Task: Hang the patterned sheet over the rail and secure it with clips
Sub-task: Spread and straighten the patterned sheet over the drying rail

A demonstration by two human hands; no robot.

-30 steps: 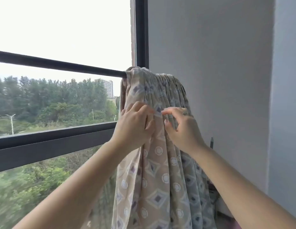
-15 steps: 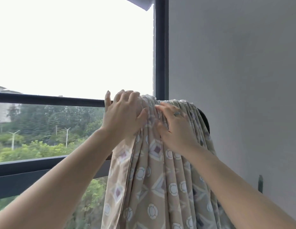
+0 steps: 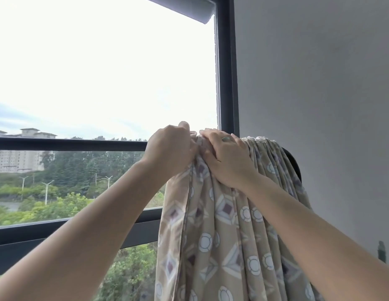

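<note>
Patterned sheet [image 3: 228, 224] drapes over rail [image 3: 69, 144]; left hand [image 3: 169, 152] and right hand [image 3: 227, 158] grip its top.

So the thing carrying everything here is the dark rail [image 3: 69, 144], a horizontal bar running across the window from the left edge over toward the grey wall on the right. The patterned sheet [image 3: 230, 231] is draped straight over its right end, bunched up into tight folds on top and hanging down in long pleats, beige with white rings and diamond shapes. Left stretch of the rail is bare, and right at the top of the bunch the left hand [image 3: 169, 152] and right hand [image 3: 227, 158] are pressed onto the fabric where it crosses the bar.
</note>
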